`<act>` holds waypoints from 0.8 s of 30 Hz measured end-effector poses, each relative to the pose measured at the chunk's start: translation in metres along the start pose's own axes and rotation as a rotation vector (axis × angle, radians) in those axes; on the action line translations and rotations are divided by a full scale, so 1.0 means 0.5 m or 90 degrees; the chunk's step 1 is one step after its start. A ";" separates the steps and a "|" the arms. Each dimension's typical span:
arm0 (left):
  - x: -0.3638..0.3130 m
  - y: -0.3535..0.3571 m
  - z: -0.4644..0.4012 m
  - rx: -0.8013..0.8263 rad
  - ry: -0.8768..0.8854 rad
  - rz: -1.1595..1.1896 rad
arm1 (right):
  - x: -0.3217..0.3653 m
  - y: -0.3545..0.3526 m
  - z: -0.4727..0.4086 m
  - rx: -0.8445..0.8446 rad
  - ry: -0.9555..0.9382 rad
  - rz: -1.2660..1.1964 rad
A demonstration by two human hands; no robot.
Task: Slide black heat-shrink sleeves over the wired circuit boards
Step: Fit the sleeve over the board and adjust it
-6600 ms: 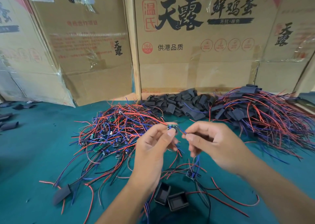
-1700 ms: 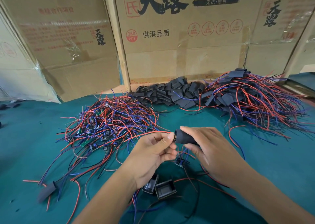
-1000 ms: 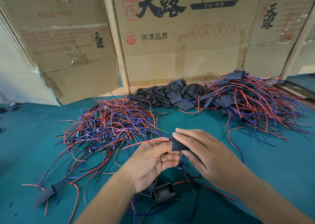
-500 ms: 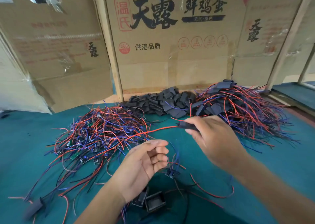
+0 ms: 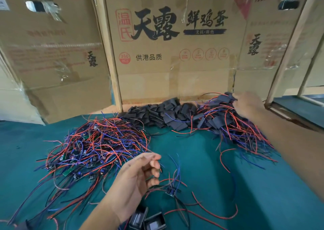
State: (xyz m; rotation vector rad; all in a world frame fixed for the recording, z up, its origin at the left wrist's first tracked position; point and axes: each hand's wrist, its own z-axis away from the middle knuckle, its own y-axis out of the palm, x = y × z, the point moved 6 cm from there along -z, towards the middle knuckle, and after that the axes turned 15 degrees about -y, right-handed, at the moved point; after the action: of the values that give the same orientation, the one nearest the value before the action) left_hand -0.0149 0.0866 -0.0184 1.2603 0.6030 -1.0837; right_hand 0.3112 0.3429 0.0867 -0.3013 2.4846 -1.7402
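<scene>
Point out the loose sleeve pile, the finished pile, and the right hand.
Loose sleeve pile [image 5: 161, 115], head view, pile's middle.
Finished pile [image 5: 226, 123], head view, a sleeved piece.
Right hand [image 5: 249, 105], head view, back of hand.

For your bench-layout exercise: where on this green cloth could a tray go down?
Bare cloth lies between the unsleeved wire pile and the sleeved pile; more lies far left. Crowded: the back edge with loose sleeves, and the near middle.

A table covered in teal cloth was seen. A tangle of wired circuit boards lay left of centre, loose black sleeves at upper centre, sleeved boards at upper right.
</scene>
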 end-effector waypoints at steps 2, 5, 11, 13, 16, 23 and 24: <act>-0.001 0.002 0.001 -0.003 0.009 0.004 | 0.010 -0.005 0.012 -0.050 0.007 0.029; 0.002 0.004 0.001 -0.045 0.020 -0.016 | 0.046 -0.037 0.031 -0.162 0.016 0.019; -0.015 -0.004 0.009 -0.265 0.161 -0.556 | 0.292 -0.058 0.109 -0.191 -0.171 -0.192; -0.012 -0.002 0.010 -0.290 0.196 -0.671 | 0.392 -0.041 0.142 -0.145 -0.268 -0.274; 0.000 0.003 0.008 -0.312 0.215 -0.827 | 0.527 -0.009 0.191 -0.039 -0.384 -0.368; 0.023 0.004 0.002 -0.300 0.188 -1.032 | 0.739 0.061 0.282 0.185 -0.569 -0.367; 0.023 0.009 0.004 -0.280 0.198 -1.039 | 0.758 0.067 0.288 0.199 -0.586 -0.350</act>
State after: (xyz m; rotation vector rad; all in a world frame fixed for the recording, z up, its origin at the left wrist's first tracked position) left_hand -0.0068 0.0807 -0.0257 0.3230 2.1544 -1.8415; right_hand -0.0351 0.1407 0.0196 -1.4562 1.5161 -1.5528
